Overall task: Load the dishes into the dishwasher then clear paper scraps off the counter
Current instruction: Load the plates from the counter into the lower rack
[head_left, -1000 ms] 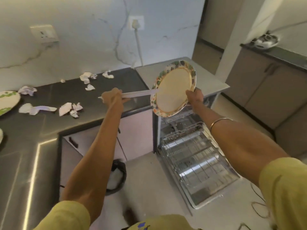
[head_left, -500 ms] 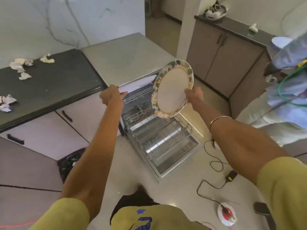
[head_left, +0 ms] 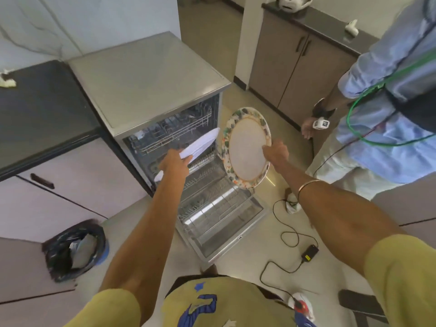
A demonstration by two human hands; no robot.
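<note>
Kitchen floor, dishwasher (head_left: 151,90) open, rack (head_left: 212,204) pulled out. Above rack: left hand (head_left: 173,162) gripped white plate (head_left: 200,143), right hand (head_left: 276,153) gripped patterned plate (head_left: 246,147), edge-on, likely for slotting.

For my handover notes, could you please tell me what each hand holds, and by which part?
Left hand: plain white plate, by its near rim. Right hand: round floral-rimmed plate, by its right rim.

White plate (head_left: 200,143), floral-rimmed plate (head_left: 246,145) (yellow sleeves (head_left: 401,274)).
</note>
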